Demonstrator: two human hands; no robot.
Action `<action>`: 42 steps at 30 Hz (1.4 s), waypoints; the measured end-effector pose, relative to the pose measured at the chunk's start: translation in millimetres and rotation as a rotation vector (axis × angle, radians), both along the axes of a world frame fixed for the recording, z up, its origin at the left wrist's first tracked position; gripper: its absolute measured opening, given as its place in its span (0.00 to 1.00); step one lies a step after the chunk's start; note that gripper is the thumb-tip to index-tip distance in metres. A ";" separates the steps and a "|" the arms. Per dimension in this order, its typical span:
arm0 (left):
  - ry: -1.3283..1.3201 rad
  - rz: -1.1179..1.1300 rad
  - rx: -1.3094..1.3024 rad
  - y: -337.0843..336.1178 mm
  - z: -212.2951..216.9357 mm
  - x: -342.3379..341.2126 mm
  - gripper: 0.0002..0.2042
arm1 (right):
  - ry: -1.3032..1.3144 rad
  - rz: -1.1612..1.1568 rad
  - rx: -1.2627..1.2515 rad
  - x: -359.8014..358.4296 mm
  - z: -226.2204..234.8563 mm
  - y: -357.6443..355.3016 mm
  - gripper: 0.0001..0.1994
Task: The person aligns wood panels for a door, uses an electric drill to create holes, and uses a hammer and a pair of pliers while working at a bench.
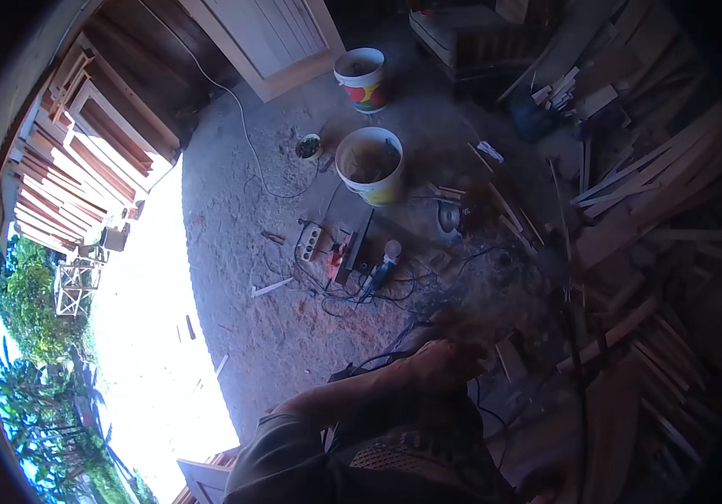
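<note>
My left hand [441, 363] is stretched out ahead of me, the forearm running up from my shoulder at the lower edge and ending low over the sandy floor [243, 277]. The fingers lie in shadow and blur — I cannot tell whether my grip is spread or pressed together, nor whether it pinches anything. Black cables [394, 294] trail across the floor right by the grip, one strand passing just at the wrist. Beyond the grip, further from me, lies a power tool with a pale round end [384, 262], near but apart from my fingers. Just past it sit a red hand tool [337, 252] and a white power strip [310, 242]. Well beyond those stands a white bucket [369, 165], with a second bucket with red patches [362, 79] further still. To the right of the grip a heap of wooden offcuts [630, 252] spreads wide; a short pale slat [510, 359] lies just beside my hand. My right hand does not show.
</note>
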State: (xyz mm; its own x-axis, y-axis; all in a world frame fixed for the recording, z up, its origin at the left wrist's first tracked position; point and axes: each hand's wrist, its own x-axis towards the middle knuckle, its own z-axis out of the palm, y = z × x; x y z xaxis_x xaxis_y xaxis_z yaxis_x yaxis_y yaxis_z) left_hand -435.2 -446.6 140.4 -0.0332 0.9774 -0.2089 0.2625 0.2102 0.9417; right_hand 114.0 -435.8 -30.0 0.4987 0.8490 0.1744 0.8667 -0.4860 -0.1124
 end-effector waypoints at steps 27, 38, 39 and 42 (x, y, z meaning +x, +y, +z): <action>0.244 0.358 -0.242 -183.8 -19.6 -129.5 0.19 | 0.259 0.587 -0.117 -179.7 -43.8 105.9 0.20; 0.218 0.397 -0.543 -420.3 -263.0 -334.8 0.20 | 0.511 1.104 -0.651 -532.5 -130.6 -71.4 0.19; 0.322 0.401 -0.505 -444.0 -297.8 -362.0 0.21 | 0.605 1.132 -0.634 -569.1 -166.1 -98.7 0.17; 0.247 0.408 -0.529 -507.9 -356.3 -390.6 0.22 | 0.472 1.151 -0.843 -664.2 -209.6 -189.9 0.15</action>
State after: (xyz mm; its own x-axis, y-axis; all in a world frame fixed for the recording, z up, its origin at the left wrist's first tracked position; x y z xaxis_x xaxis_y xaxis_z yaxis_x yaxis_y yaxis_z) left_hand -825.8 -954.5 -215.9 -0.4825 0.6465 -0.5910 0.2579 0.7497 0.6095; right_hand -550.2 -625.8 -239.6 -0.6235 0.5716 -0.5334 0.7739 0.3545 -0.5248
